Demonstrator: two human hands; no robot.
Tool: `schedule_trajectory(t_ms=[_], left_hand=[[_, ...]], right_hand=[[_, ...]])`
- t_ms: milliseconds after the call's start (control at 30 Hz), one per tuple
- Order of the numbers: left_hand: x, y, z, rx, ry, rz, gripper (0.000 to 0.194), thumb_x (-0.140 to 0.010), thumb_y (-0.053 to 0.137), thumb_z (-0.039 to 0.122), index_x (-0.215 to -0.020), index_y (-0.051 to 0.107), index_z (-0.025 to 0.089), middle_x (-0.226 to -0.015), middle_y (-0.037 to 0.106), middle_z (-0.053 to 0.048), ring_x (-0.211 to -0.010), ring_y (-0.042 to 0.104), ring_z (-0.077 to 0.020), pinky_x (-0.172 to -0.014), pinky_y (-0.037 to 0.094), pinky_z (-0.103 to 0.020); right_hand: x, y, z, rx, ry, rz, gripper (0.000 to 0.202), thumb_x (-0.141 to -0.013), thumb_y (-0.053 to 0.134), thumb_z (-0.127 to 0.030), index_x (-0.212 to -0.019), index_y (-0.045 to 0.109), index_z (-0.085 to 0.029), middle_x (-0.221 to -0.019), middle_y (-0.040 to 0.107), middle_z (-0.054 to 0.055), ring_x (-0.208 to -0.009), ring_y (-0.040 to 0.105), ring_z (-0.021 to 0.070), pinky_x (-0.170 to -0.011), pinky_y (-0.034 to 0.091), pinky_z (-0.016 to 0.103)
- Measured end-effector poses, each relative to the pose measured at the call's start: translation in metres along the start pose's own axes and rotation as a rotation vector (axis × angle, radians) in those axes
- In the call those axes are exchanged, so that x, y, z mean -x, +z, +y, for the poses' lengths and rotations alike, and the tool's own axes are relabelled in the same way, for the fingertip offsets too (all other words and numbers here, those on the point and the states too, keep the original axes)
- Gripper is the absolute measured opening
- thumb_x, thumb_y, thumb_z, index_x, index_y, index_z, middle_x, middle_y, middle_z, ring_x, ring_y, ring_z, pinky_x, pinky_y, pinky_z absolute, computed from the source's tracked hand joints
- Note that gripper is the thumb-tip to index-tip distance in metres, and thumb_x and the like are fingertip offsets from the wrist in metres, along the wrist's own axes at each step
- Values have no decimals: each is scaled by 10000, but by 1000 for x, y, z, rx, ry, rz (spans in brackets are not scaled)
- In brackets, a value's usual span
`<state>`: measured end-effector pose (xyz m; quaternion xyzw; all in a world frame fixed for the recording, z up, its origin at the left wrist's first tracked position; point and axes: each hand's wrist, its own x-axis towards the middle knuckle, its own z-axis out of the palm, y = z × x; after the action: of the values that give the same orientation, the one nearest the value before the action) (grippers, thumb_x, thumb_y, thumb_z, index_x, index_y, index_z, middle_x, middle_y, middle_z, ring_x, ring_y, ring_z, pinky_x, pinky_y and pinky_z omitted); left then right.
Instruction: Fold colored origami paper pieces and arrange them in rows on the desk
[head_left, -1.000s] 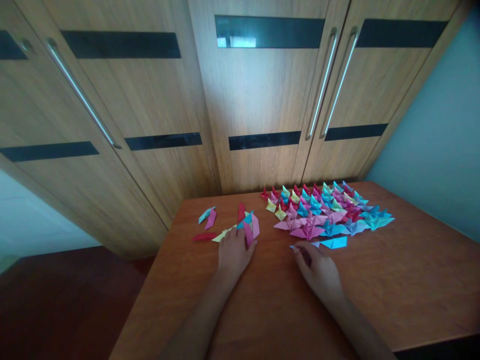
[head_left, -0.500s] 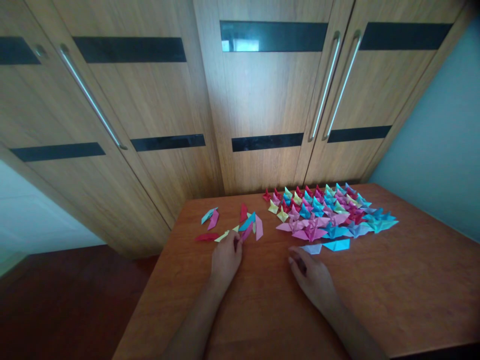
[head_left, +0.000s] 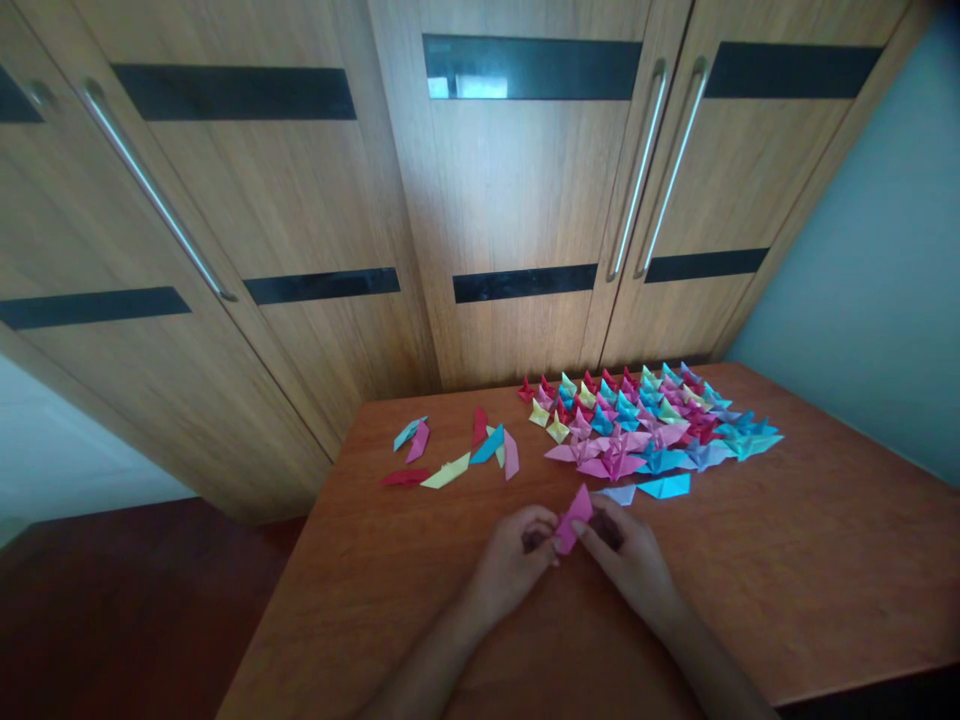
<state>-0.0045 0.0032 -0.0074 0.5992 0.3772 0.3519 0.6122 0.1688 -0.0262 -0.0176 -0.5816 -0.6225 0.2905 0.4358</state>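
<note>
A pink folded paper piece (head_left: 576,516) is held between both hands above the near middle of the table. My left hand (head_left: 517,555) pinches its lower left end. On its right side, the thumb and fingers of my right hand (head_left: 634,555) grip it too. Just beyond my right hand lie a lavender folded paper piece (head_left: 619,495) and a light blue folded paper piece (head_left: 665,486). To the left sits a loose group of folded pieces, among them a yellow one (head_left: 448,472), a red one (head_left: 406,478) and a blue one (head_left: 488,445).
Several rows of colourful folded paper figures (head_left: 622,410) stand at the back right of the wooden table (head_left: 390,560). Behind the table rises a wooden wardrobe (head_left: 525,190) with metal handles. A pale wall (head_left: 862,260) borders the right side.
My left hand has taken the pink piece from the left group and brought it right, toward me. My right hand now grips it as well. The view has shifted slightly.
</note>
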Motion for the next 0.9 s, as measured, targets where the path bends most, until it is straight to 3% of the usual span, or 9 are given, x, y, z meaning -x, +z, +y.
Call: schedule_trajectory(t_ms=[100, 267, 400, 533, 700, 800, 900], left_hand=[[2, 3, 0, -89, 39, 8, 131, -787, 611, 285, -826, 608, 160, -708, 608, 6, -630, 547, -114, -605, 421, -218], [1, 5, 3, -196, 39, -29, 167, -804, 599, 319, -802, 631, 155, -696, 632, 2, -630, 541, -120, -579, 386, -211], [-5, 7, 5, -144, 31, -40, 187, -805, 597, 325, -793, 654, 147, -705, 672, -21, -655, 586, -141, -619, 418, -229], [-16, 18, 8, -73, 43, -25, 261, -832, 564, 379, -818, 672, 142, -697, 666, -28, -578, 545, -118, -545, 393, -212], [-37, 51, 7, -24, 67, -35, 267, -841, 527, 347, -865, 671, 124, -726, 674, -49, -543, 533, -110, -501, 392, -205], [-46, 68, 4, -27, 59, -27, 212, -817, 539, 298, -843, 656, 122, -694, 671, -41, -513, 527, -102, -503, 407, -206], [-49, 70, 1, -35, 68, -36, 186, -811, 543, 285, -817, 644, 129, -681, 668, -38, -514, 532, -102, -509, 409, -206]], right_hand=[[0, 0, -1, -3, -4, -19, 229, -814, 569, -409, -794, 620, -186, -687, 619, 5, -612, 548, 139, -573, 445, 231], [2, -2, -5, -131, -26, -134, 265, -838, 537, -417, -753, 633, -185, -723, 642, 7, -678, 576, 148, -644, 460, 241], [0, -4, -4, -187, 2, -101, 343, -850, 509, -467, -707, 623, -178, -675, 613, 5, -643, 552, 140, -618, 445, 236], [-1, -10, -3, -269, 65, 21, 332, -828, 548, -473, -731, 637, -168, -634, 564, -5, -602, 502, 126, -565, 404, 225], [2, -27, 10, -408, 172, 249, 301, -779, 633, -458, -821, 650, -160, -656, 570, -8, -596, 480, 113, -526, 362, 212], [6, -53, 32, -431, 248, 413, 343, -733, 675, -475, -860, 648, -157, -651, 571, -14, -563, 460, 99, -503, 352, 205], [9, -93, 60, -368, 298, 585, 424, -704, 683, -502, -952, 645, -161, -735, 633, 16, -568, 515, 115, -510, 394, 218]])
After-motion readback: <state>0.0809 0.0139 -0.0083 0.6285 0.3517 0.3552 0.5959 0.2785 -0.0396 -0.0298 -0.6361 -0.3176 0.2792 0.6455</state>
